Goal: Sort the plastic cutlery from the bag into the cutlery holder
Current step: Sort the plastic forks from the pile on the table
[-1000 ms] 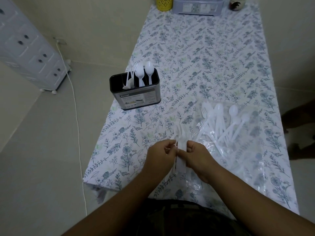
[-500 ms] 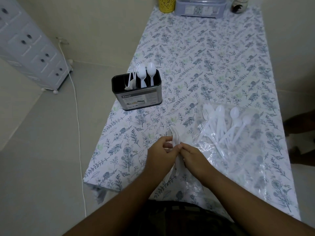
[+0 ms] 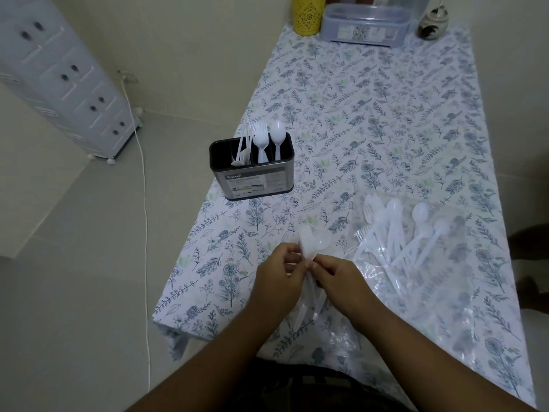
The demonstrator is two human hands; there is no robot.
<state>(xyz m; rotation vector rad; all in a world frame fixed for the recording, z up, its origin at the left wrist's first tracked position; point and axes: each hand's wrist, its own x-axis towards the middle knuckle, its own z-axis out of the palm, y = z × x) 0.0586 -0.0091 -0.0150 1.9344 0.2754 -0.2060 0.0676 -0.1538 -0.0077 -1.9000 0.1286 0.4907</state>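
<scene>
Both hands' fingers (image 3: 322, 264) pinch a cutlery bundle (image 3: 312, 248), long axis pointing away, heads far.

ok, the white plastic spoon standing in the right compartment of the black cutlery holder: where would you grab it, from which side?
Probably pinch the white plastic spoon at the neck just under its bowl, coming straight down from above. It stands bowl-up, its handle sunk inside the black cutlery holder, so only the top is exposed. Approach from the right, since the white plastic forks stand close on its left.
</scene>
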